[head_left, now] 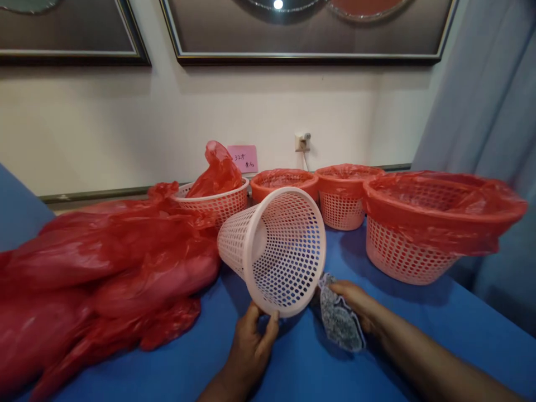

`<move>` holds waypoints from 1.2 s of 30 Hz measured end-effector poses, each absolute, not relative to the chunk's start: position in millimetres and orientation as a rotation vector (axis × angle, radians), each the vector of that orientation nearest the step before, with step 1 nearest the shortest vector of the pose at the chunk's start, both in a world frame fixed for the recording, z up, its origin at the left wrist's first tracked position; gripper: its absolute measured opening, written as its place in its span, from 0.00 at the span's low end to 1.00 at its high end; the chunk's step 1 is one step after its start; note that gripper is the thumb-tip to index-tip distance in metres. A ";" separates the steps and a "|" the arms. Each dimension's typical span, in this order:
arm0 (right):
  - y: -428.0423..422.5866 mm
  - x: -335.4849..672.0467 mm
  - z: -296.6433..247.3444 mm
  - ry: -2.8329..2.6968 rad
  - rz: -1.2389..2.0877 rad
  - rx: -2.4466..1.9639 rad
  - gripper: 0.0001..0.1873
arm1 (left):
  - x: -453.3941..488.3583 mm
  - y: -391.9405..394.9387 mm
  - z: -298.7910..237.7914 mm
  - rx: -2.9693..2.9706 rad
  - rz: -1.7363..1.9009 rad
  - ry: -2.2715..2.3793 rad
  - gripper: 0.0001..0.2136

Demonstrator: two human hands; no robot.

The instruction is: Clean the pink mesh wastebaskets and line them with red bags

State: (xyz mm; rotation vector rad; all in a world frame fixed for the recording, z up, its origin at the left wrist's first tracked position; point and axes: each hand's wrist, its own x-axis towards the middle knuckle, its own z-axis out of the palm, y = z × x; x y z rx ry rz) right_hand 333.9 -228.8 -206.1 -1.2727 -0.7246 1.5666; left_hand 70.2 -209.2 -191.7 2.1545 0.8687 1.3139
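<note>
A white perforated plastic wastebasket (288, 251) is tilted on its side in the middle, its mouth turned toward me and its inside bare. My left hand (253, 338) grips the lower rim, with the thumb and fingers closed on it. Just right of the rim, my right hand (354, 301) holds a grey patterned cloth (341, 321) with pale edging, which hangs down over the table. Some fingers of my right hand are hidden behind the cloth; whether they touch the basket I cannot tell.
Red plastic bags (125, 268) lie heaped at left. Behind stands a white basket (234, 202) with a red bag sticking out. Red-lined baskets stand at centre back (285, 181), right of it (341, 195) and far right (419, 234). The table (301, 357) is blue; a curtain (494, 100) hangs at right.
</note>
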 end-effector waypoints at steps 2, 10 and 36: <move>-243.0 311.0 -207.3 -0.698 1.716 -1.234 0.10 | 71.3 -207.9 -190.9 2.131 1.305 0.879 0.08; -271.7 279.5 -175.1 -0.925 1.793 -0.992 0.20 | 76.1 -214.9 -183.9 2.092 1.033 0.838 0.10; -259.7 313.7 -202.8 -2.509 -0.194 -1.110 0.13 | 66.0 -214.9 -191.3 1.722 1.135 0.741 0.17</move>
